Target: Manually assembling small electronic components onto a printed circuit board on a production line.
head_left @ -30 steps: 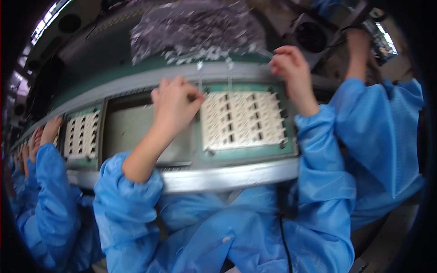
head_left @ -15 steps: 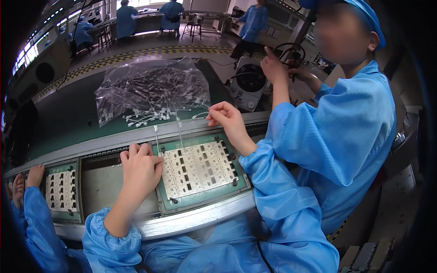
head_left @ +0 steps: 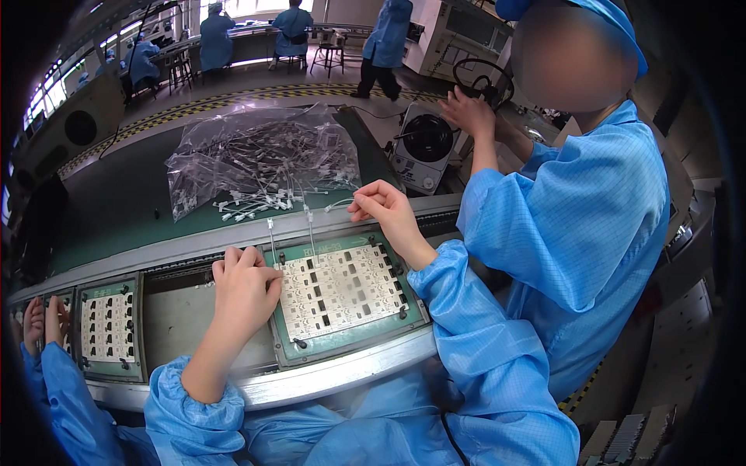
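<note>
My left hand [head_left: 247, 293] is closed, fingers curled, at the upper left edge of a pale circuit board panel [head_left: 342, 287]. What its fingertips hold, if anything, is hidden. The panel lies in a green carrier plate [head_left: 350, 339] and bears rows of dark parts. One white-ended wire [head_left: 270, 225] runs down beside my left fingertips; another wire [head_left: 309, 217] reaches the panel's top edge. Above the panel's upper right, my right hand [head_left: 391, 220] pinches a short white cable [head_left: 336, 206]. Beyond it, a clear plastic bag [head_left: 260, 147] spills many similar white-plugged cables.
A metal rail [head_left: 334, 379] edges the line in front of me. To the left, another person's hands [head_left: 48, 320] are near a second carrier with a board [head_left: 107, 328]. A person in blue [head_left: 575, 217] stands close on my right, beside a white device with a black reel [head_left: 426, 140].
My hands have barely moved. The person on my right has shifted a raised hand, now with fingers spread. Someone in the background has walked left. The left neighbour's hands have lowered slightly.
</note>
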Demonstrator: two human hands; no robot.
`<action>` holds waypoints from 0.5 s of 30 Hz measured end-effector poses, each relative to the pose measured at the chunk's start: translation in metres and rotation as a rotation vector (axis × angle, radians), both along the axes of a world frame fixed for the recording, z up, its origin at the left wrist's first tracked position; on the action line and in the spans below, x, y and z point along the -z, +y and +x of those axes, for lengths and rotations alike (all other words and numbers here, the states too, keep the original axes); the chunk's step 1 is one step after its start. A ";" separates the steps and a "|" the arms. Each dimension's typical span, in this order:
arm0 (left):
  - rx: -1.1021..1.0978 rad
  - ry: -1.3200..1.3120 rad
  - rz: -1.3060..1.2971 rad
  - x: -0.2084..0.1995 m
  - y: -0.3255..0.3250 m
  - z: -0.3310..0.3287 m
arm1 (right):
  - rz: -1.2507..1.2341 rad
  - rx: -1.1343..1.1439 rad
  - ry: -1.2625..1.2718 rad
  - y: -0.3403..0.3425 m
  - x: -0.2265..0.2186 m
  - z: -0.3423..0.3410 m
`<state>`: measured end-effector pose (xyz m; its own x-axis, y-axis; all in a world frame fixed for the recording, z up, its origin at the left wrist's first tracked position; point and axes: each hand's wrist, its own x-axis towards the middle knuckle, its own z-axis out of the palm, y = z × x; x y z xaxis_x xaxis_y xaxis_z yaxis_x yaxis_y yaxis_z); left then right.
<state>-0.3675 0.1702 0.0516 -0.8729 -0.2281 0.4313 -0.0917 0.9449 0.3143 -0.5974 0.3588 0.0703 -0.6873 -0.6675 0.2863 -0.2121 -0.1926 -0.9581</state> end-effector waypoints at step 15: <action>0.011 0.002 0.011 -0.004 0.001 0.000 | -0.002 -0.010 0.011 0.000 0.000 -0.001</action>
<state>-0.3676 0.1711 0.0552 -0.8746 -0.2237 0.4303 -0.0811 0.9422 0.3250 -0.5988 0.3592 0.0707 -0.6774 -0.6740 0.2947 -0.2201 -0.1965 -0.9555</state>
